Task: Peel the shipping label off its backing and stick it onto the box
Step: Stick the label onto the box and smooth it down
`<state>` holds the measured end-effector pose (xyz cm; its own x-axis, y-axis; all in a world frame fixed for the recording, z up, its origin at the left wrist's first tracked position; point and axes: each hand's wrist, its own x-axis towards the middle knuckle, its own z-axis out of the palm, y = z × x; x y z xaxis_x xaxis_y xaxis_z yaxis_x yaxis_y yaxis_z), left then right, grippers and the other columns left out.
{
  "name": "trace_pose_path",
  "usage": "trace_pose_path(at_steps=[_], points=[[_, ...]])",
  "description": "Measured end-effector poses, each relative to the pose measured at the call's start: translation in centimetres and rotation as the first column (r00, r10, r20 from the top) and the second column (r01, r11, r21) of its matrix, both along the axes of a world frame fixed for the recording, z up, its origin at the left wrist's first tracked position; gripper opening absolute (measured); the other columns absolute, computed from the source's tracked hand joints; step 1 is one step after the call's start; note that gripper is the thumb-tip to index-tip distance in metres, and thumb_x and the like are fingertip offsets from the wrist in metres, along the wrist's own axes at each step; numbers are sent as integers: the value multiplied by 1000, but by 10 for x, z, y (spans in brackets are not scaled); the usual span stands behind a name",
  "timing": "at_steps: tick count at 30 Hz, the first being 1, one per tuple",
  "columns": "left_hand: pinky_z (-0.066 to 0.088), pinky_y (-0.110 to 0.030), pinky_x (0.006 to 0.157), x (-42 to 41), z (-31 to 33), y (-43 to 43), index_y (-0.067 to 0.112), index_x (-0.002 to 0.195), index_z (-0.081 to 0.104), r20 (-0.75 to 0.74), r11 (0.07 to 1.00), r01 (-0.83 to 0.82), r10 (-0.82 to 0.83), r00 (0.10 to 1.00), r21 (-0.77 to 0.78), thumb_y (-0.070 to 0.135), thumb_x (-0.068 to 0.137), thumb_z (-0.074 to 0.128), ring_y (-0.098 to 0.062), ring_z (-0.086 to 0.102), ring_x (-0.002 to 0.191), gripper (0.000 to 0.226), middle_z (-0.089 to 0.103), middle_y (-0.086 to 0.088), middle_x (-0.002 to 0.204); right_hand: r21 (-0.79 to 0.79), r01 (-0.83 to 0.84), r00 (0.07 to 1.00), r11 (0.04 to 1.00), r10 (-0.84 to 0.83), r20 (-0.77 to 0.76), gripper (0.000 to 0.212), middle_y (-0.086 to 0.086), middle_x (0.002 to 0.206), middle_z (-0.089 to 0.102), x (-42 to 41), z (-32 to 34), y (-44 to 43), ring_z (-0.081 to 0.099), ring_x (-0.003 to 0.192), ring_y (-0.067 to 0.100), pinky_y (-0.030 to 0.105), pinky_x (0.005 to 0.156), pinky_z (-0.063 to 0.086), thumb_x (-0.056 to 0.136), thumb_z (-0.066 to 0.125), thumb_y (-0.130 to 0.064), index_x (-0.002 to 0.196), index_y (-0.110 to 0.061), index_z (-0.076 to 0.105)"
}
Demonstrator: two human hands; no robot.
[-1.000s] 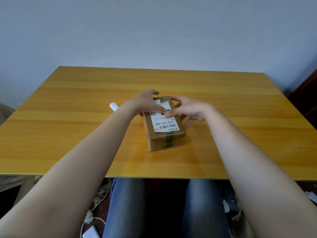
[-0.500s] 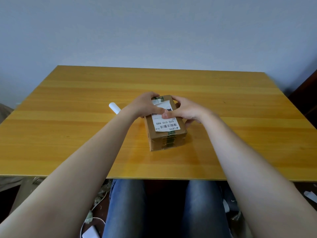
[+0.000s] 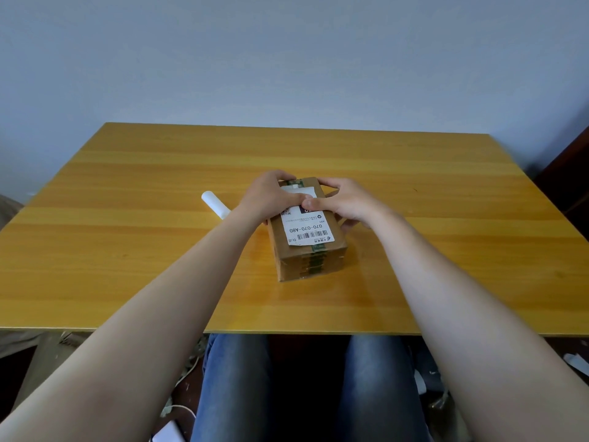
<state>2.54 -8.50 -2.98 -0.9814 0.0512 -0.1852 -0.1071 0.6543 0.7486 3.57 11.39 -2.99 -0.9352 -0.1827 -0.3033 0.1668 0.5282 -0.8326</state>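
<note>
A small brown cardboard box (image 3: 310,261) with green tape lies in the middle of the wooden table (image 3: 127,250). A white shipping label (image 3: 307,232) with a barcode lies flat on its top face. My left hand (image 3: 271,197) rests on the box's far left side, thumb lying across the label's far part. My right hand (image 3: 345,200) covers the far right side, its thumb pressing on the label beside the left thumb. The label's far end is hidden under both hands.
A white rolled-up piece of paper (image 3: 214,204) lies on the table just left of my left wrist. Below the table's near edge are my legs in jeans, a cable and a white charger (image 3: 169,433) on the floor. A dark cabinet (image 3: 570,186) stands at the right.
Both hands slid slightly toward the far end of the box, thumbs staying together on the label. More of the label's near part shows. The box stays in place.
</note>
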Motion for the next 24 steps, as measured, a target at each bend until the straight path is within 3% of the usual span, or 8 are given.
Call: trace_pose_path(at_steps=[5, 12, 24], points=[[66, -46, 74, -6, -4, 1, 36, 128, 64, -11, 999, -50, 50, 999, -15, 54, 77, 83, -20, 75, 85, 57, 72, 4, 103, -5, 21, 1000, 1000, -21, -3, 81, -2, 98, 83, -7, -3, 0, 81, 81, 22, 34, 53, 59, 77, 88, -54, 149, -38, 56], [64, -44, 57, -13, 1, 6, 35, 113, 66, 14, 994, -81, 82, 997, -68, 60, 71, 85, -25, 75, 81, 52, 74, 3, 94, -24, 65, 998, 998, -66, -15, 64, -5, 90, 81, -8, 0, -1, 78, 67, 19, 32, 52, 58, 81, 87, -50, 139, -36, 65], [66, -49, 72, -20, 7, 10, 31, 93, 65, 29, 989, -121, 124, 992, -89, 59, 73, 81, -26, 74, 81, 37, 75, 2, 92, -34, 83, 996, 996, -84, -33, 58, 0, 99, 81, -15, 0, 0, 78, 64, 23, 35, 53, 60, 82, 87, -48, 134, -30, 70]])
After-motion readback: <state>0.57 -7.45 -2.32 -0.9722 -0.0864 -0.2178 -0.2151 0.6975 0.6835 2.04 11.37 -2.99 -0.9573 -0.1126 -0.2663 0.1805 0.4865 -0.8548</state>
